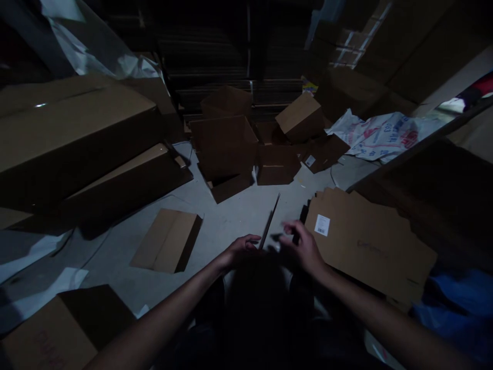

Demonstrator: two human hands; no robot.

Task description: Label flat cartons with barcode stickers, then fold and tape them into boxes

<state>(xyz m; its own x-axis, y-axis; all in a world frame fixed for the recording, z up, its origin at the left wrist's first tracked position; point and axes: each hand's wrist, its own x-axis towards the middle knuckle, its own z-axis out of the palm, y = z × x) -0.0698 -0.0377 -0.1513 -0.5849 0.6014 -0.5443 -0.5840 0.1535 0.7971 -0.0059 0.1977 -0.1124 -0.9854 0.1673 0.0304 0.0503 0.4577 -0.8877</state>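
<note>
A thin, dark flat piece of cardboard stands up in front of me, seen almost edge-on. My left hand is at its lower left side, with bent fingers gripping near its edge. Deep shadow hides the lower part of the piece and what lies between my legs. To the right of it, my right hand is raised with thumb and fingers apart, holding nothing; it is slightly blurred. Close beyond that hand lies a stack of flattened cardboard boxes, with a white label on the top one.
A closed carton lies on the pale floor to the left. Large long cartons are piled behind it. Open boxes stand ahead, near a printed white sack. Another carton sits at lower left, blue material at lower right.
</note>
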